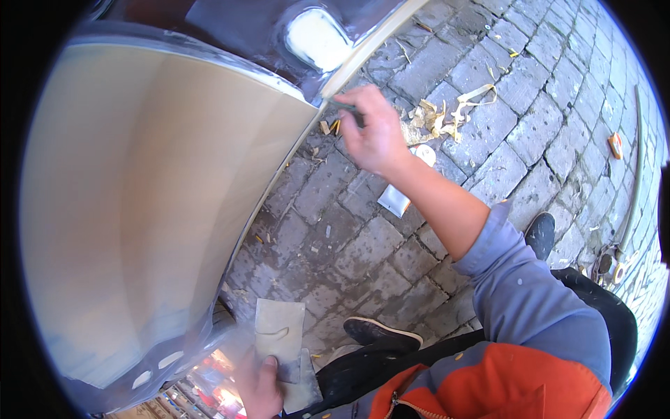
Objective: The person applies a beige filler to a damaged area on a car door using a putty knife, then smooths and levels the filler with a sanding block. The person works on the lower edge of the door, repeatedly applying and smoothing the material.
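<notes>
A big beige vehicle body panel fills the left side, with a darker panel above it that bears a white filler patch. At the beige panel's upper right corner my right hand is closed, pinching a thin dark flat piece against or very near the edge; its kind is mostly hidden by the fingers. Low in the view my left hand grips thin flat spreader plates, its thumb on top. A curved streak of paste lies on the upper plate.
Uneven paving stones cover the ground. Crumpled masking paper, a white tube and a round white lid-like thing lie by my right forearm. Farther right are an orange roll-like object and a long hose or pipe. My shoes stand below.
</notes>
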A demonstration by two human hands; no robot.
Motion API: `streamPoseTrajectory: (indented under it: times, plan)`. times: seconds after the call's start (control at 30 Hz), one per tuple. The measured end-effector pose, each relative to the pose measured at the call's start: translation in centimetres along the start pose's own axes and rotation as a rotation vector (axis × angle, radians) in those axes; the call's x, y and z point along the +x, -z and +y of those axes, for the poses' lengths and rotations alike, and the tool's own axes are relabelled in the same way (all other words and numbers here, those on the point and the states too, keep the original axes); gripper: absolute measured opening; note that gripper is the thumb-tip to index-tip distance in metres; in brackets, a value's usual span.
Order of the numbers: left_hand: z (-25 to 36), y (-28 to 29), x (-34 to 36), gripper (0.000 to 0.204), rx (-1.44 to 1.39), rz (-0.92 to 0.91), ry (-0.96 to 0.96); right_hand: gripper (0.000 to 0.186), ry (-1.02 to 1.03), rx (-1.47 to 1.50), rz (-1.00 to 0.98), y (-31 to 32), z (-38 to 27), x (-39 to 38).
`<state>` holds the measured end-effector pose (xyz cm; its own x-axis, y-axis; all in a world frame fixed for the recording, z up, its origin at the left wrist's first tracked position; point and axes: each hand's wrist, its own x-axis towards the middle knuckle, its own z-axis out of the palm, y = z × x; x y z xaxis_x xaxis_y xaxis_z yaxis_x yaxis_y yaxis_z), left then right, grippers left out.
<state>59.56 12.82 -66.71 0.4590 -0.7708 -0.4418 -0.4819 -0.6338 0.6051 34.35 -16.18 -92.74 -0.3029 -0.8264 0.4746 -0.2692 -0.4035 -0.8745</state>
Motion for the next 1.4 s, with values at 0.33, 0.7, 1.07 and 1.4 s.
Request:
streamPoseTrajectory:
  times: [0.33,0.7,1.07,1.4]
  plan:
    - [1.3,-0.1,0.2,0.031,0.023,-0.053,0.034,0.024,0.058,-0.438,0.067,6.0,1.8,8.7]
    - [1.2,0.2,-0.1,0.033,-0.049,-0.052,0.039,0.028,0.118,-0.34,-0.126,-0.3,-3.2,1.3]
    - [0.7,0.4,-0.8,0.034,-0.08,-0.039,0.019,0.022,-0.202,-0.09,0.135,3.2,-0.6,2.7]
    - [0.1,1.0,-0.6,0.032,-0.059,-0.06,0.016,0.018,-0.077,-0.072,0.319,2.1,3.1,4.7]
